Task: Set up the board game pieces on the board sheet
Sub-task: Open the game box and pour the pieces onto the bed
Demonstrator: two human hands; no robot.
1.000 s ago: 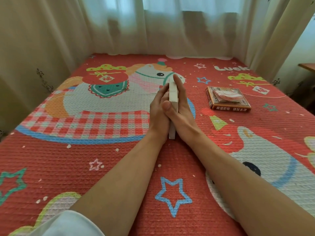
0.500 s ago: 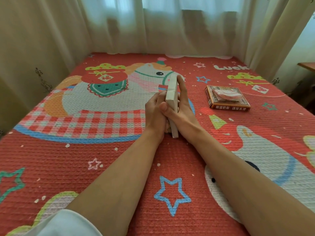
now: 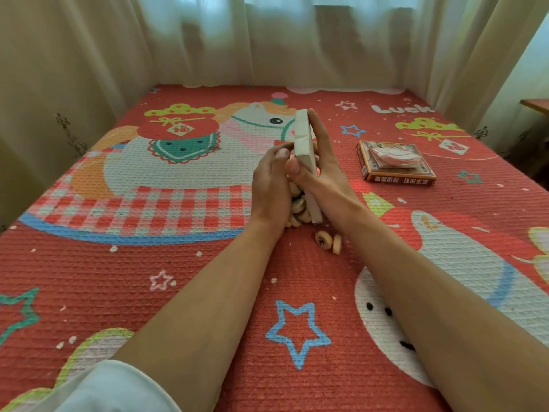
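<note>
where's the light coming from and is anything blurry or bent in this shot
Head view: soft daylight comes through the curtains at the back, with no glare or hard shadows on the mat; the wide lens bows the curtain folds and mat edges; the box and the pieces under it look slightly soft.

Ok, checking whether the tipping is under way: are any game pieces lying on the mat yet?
Yes, round pieces lie on the mat beneath the tilted white box, two apart from the heap.
</note>
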